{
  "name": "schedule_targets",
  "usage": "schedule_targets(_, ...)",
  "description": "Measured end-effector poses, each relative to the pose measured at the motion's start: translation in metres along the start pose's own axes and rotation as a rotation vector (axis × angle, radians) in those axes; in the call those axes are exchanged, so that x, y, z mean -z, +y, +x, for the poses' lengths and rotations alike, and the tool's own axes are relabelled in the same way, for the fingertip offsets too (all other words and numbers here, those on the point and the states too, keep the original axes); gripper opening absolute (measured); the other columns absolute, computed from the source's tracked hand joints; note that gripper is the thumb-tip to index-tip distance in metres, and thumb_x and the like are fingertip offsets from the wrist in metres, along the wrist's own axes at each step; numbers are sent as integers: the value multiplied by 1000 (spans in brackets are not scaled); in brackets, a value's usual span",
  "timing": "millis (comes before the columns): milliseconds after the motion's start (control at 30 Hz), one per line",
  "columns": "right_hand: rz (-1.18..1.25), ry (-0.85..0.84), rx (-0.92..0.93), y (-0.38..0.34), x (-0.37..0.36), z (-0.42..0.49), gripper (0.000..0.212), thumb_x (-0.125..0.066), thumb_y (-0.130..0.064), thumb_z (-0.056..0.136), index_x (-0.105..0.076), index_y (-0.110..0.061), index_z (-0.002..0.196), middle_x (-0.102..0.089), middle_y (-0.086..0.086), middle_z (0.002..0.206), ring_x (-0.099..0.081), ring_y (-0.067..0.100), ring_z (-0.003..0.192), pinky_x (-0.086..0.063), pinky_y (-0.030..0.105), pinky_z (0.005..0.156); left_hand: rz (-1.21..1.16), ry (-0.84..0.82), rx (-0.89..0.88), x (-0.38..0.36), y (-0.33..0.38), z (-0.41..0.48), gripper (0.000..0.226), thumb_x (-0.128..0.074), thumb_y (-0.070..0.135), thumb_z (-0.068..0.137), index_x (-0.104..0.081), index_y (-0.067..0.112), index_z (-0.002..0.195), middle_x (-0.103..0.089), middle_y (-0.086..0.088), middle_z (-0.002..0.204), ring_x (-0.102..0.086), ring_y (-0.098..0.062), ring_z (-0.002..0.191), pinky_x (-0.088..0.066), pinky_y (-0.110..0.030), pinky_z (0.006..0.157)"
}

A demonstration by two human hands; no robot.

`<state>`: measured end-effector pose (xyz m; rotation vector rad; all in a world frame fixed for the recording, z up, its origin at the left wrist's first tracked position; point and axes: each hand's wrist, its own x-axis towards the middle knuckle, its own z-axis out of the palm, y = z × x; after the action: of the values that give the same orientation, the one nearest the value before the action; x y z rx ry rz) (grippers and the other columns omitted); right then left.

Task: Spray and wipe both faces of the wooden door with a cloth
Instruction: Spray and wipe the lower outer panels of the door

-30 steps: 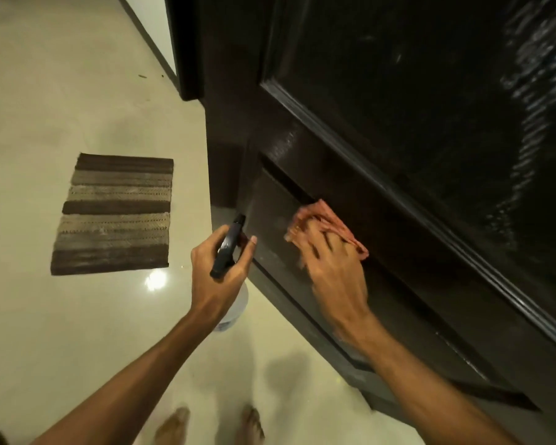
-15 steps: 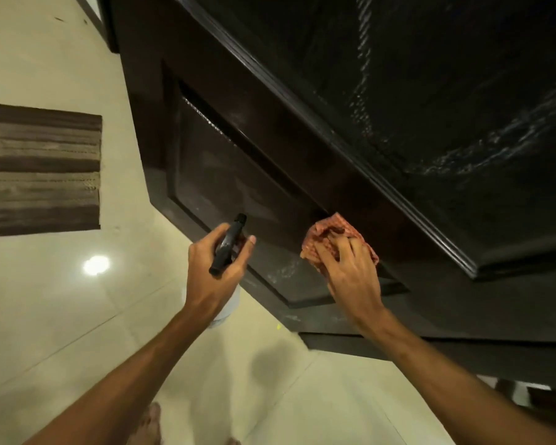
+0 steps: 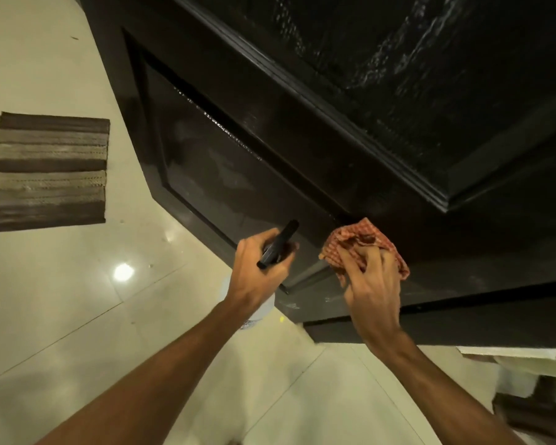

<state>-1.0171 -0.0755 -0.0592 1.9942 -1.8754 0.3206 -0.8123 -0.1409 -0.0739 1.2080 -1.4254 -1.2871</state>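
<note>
Wiping the wooden door (image 3: pixel 270 155)
Right hand (image 3: pixel 371 290) pinches cloth (image 3: pixel 357 239) against it, beyond the fingertips; left hand (image 3: pixel 257 271) grips spray bottle (image 3: pixel 278 244).

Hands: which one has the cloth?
The right hand: it holds the red checked cloth against the door, while the left hand grips the spray bottle.

Glossy pale tiled floor (image 3: pixel 55 316) reflects a light spot at left; a brown striped mat (image 3: pixel 45 170) lies at the left edge.
</note>
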Motion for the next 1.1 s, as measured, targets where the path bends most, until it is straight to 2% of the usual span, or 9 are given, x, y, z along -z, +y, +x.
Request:
schedule_targets(167, -34, 29, 90, 13, 13, 9, 58, -87, 4, 70, -69, -7, 125, -53, 17, 109, -46, 31, 95, -51, 39, 64, 13, 16, -83, 0, 21, 1, 18, -78, 28, 93, -65, 31, 81, -64, 17, 69, -62, -12, 65, -55, -33, 65)
schedule_targets(300, -93, 20, 199, 0, 11, 30, 52, -72, 7, 74, -68, -6, 125, -61, 19, 105, -56, 35, 90, -53, 40, 63, -32, 13, -72, 2, 10, -11, 21, -78, 35, 93, -69, 16, 90, -69, 2, 76, -68, -23, 72, -62, -48, 72)
schedule_targets(400, -77, -130, 164, 16, 12, -8, 71, -89, 7, 57, -67, -8, 123, -60, 19, 109, -57, 36, 90, -56, 41, 63, -63, -31, -42, 2, 10, -17, 19, -78, 27, 94, -70, 10, 97, -71, -3, 82, -69, -22, 80, -62, -29, 78)
schedule_targets(467, -81, -155, 179, 22, 19, -12, 79, -92, 6, 54, -66, -9, 126, -59, 19, 113, -54, 34, 94, -57, 40, 64, -81, -46, -22, 8, 13, -16, 19, -78, 25, 93, -71, 10, 101, -72, -3, 86, -70, -20, 87, -62, -27, 84)
schedule_targets(633, -85, -17, 177, 10, 16, 24, 54, -63, 1, 77, -65, -7, 130, -58, 19, 113, -48, 32, 99, -51, 36, 65, -83, -43, -15, 12, 6, -16, 19, -78, 26, 93, -71, 11, 103, -73, -4, 89, -72, -24, 90, -64, -37, 88)
schedule_targets(767, -35, -260, 126, 18, -1, -18, 49, -78, -4, 76, -68, -10, 124, -60, 16, 119, -52, 30, 104, -57, 42, 78, -81, -53, -59, -1, 6, -27, 19, -79, 26, 93, -70, 9, 95, -71, -4, 81, -70, -26, 81, -62, -43, 82)
schedule_targets(833, -39, -200, 132, 16, 6, -10, 54, -84, -4, 72, -69, -11, 124, -60, 16, 117, -54, 31, 103, -57, 40, 74, -92, -53, -69, 0, 6, -24, 22, -79, 28, 93, -69, 8, 95, -70, -5, 80, -69, -28, 79, -62, -47, 81)
schedule_targets(933, -56, -6, 104, 18, 16, 8, 47, -68, 0, 78, -68, -10, 124, -55, 16, 112, -48, 30, 98, -51, 36, 68, -98, -26, -66, -2, -1, -22, 27, -78, 34, 92, -69, 9, 97, -71, -5, 83, -70, -28, 82, -62, -50, 84)
schedule_targets(1100, -1, -192, 94, 32, 1, -48, 46, -88, 2, 69, -72, -8, 111, -64, 16, 108, -58, 31, 97, -59, 47, 71, -100, -46, -65, -14, -6, -34, 18, -78, 29, 93, -69, 13, 93, -68, 7, 77, -69, -22, 79, -62, -37, 80)
